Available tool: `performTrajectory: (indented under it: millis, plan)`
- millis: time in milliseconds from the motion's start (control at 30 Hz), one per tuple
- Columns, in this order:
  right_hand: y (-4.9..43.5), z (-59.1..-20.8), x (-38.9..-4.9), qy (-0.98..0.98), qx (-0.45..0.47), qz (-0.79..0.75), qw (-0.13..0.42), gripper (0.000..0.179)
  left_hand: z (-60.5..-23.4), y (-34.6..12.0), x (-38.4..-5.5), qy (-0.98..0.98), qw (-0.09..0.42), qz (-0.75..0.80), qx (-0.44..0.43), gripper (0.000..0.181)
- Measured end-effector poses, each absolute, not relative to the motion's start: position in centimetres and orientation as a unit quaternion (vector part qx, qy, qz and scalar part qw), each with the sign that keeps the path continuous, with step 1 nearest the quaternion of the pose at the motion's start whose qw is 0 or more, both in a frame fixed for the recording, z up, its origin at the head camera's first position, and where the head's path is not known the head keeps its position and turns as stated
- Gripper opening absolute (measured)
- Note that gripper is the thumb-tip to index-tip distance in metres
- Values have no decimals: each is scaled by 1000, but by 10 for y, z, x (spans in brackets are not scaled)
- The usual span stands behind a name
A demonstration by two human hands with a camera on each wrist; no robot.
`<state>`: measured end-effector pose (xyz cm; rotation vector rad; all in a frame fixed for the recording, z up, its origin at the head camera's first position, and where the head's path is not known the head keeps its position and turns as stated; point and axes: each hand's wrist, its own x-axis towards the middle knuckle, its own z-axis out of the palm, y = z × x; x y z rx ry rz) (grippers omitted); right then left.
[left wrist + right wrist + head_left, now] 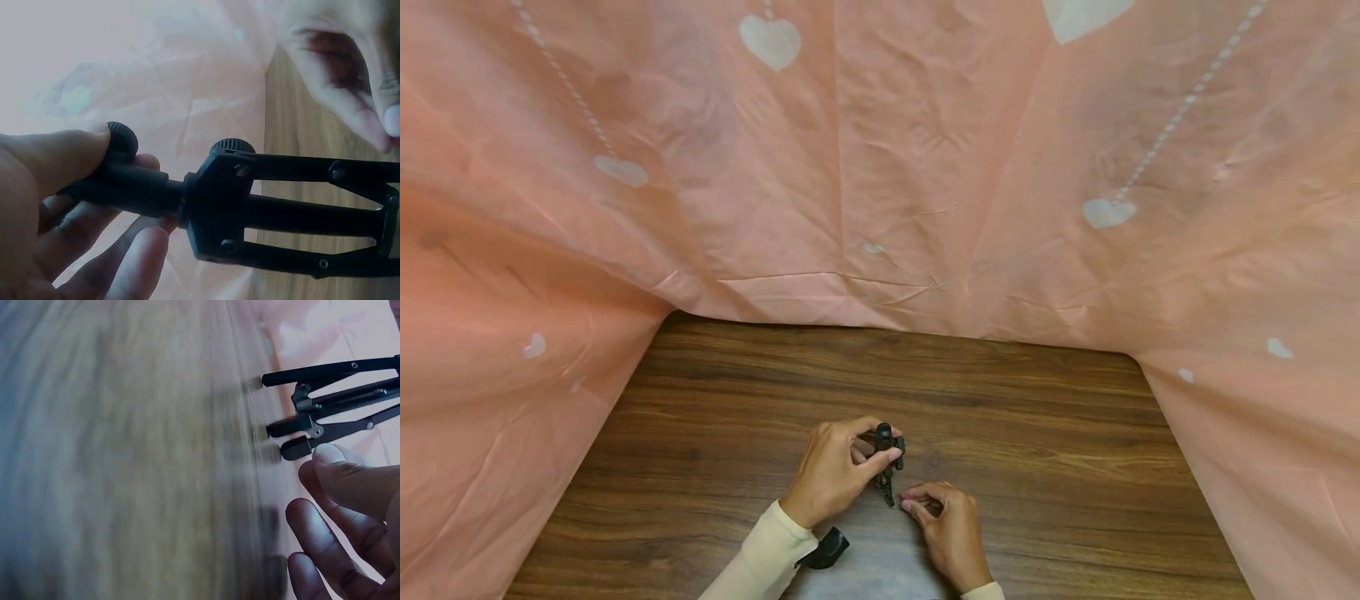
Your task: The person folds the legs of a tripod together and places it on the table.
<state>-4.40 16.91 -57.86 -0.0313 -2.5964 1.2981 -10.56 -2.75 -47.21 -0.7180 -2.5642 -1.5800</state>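
A small black tripod [886, 454] hangs upright over the wooden table, its legs folded nearly together and pointing down. My left hand [835, 471] grips it at the upper end. In the left wrist view, the thumb presses a ribbed knob [122, 141], with fingers behind the column [137, 190]. A second ribbed knob [232, 146] sits at the leg hub [215, 209]. My right hand [953, 529] is just right of the leg tips, fingers loosely bent. In the right wrist view its thumb overlaps the end of one leg [296, 448].
The brown wooden table [1037, 433] lies under both hands. A pink cloth [925, 167] with white hearts hangs around its back and sides. A black curved piece [826, 550] shows beside the left sleeve [767, 550].
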Motion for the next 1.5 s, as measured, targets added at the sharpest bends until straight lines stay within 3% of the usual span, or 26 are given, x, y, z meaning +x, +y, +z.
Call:
performTrajectory:
  millis: [167,433,600,733,933,1100,1267,1500]
  plan:
    - [172,-579,-43,-883,-10,453,122,18,-471,-30,-113,-829,5,-493,-263,20]
    - [173,-581,-42,-881,-13,456,125,17,-471,-34,-126,-792,-104,-518,-307,19]
    - [173,-581,-41,-882,-17,452,128,19,-471,-36,-129,-779,-127,-530,-311,19]
    - [173,-581,-40,-881,-17,454,132,22,-472,-37,-122,-799,-84,-520,-290,32]
    - [174,-581,-39,-883,-17,449,136,21,-477,-26,-102,-864,85,-446,-218,63]
    - [173,-580,-40,-884,-16,448,135,21,-482,-15,-94,-881,157,-391,-216,65]
    - [172,-580,-40,-881,-15,454,133,22,-482,-15,-94,-873,158,-401,-227,56]
    - [172,-580,-41,-877,-27,462,133,20,-478,-23,-99,-839,67,-457,-288,71]
